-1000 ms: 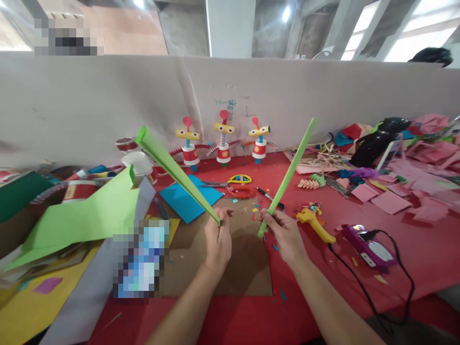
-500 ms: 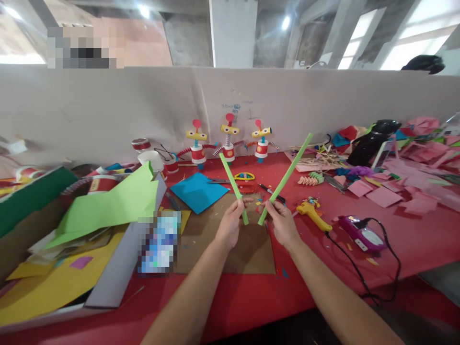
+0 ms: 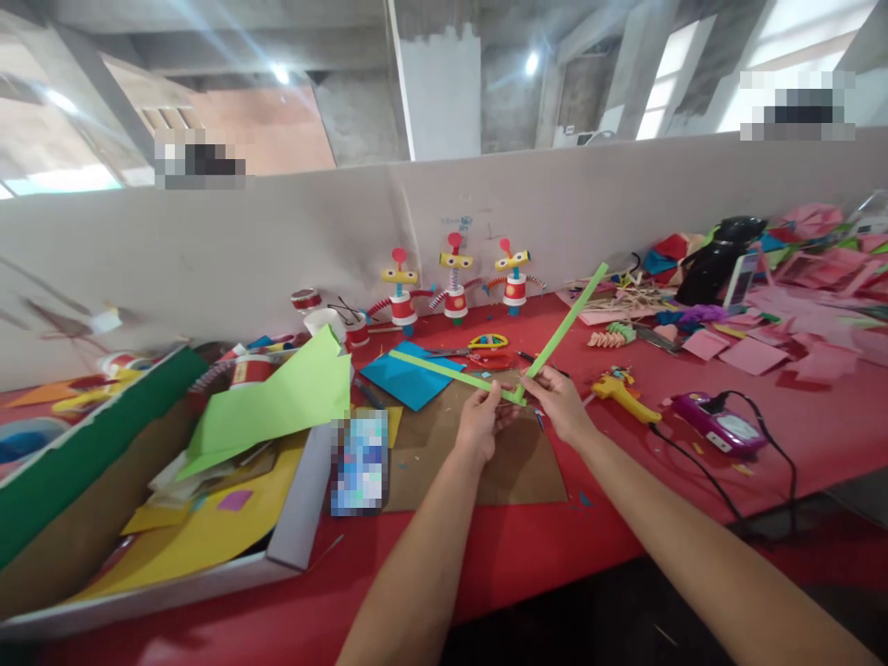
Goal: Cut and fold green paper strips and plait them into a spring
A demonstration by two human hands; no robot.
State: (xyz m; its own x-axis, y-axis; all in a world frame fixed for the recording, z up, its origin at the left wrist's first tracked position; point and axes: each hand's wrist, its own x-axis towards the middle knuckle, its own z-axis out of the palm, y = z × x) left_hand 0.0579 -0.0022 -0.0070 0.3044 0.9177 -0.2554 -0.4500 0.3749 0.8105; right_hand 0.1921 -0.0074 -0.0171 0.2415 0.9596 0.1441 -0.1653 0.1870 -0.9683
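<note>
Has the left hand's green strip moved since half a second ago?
Yes: the green strip in the left hand has tipped down leftward; its far end, previously up by the middle figure, now overlaps the blue sheet in view.

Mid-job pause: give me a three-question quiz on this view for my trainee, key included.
1. True or false: the left hand is empty.
2. Which of these is nearest the right hand: A) yellow glue gun, B) purple device, C) black figurine?
3. How many cup figures stand in front of the pale partition?

Key: 1. False; it holds a green strip. 2. A. 3. Three.
</note>
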